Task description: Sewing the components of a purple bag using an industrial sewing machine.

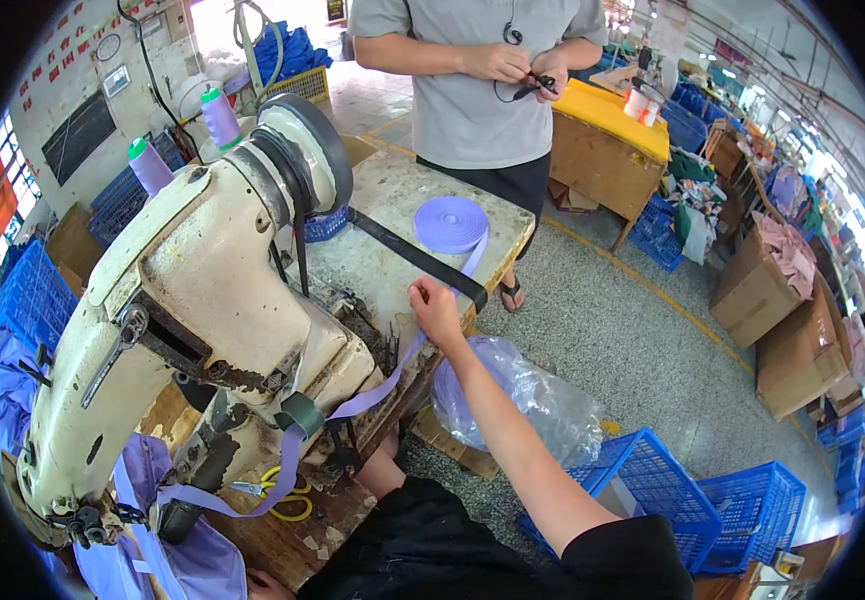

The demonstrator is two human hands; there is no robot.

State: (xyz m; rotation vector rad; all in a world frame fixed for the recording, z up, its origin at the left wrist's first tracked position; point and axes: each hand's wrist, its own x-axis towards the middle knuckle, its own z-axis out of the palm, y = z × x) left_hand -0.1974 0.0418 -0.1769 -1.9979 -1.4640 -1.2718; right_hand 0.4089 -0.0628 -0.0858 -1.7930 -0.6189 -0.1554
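Note:
My right hand point(438, 308) is closed above the worn table, fingers curled, over the run of a lilac tape point(363, 400). Whether the fingers grip the tape is hidden. The tape comes from a flat lilac roll point(451, 224), passes by a black strap point(418, 257), and loops through a dark green guide point(301, 412) on a cream sewing machine point(218, 270). From there it hangs down to lilac fabric point(203, 560) at the machine's lower end. My left hand point(269, 586) shows only in part at the lower edge, beside that fabric; its fingers are hidden.
Yellow-handled scissors point(291, 495) lie below the machine. A plastic bag point(528, 395) with another lilac roll sits right of the table, near blue crates point(653, 490). Across the table stands a person point(483, 100) handling a black cord. Thread cones point(220, 118) stand behind the machine.

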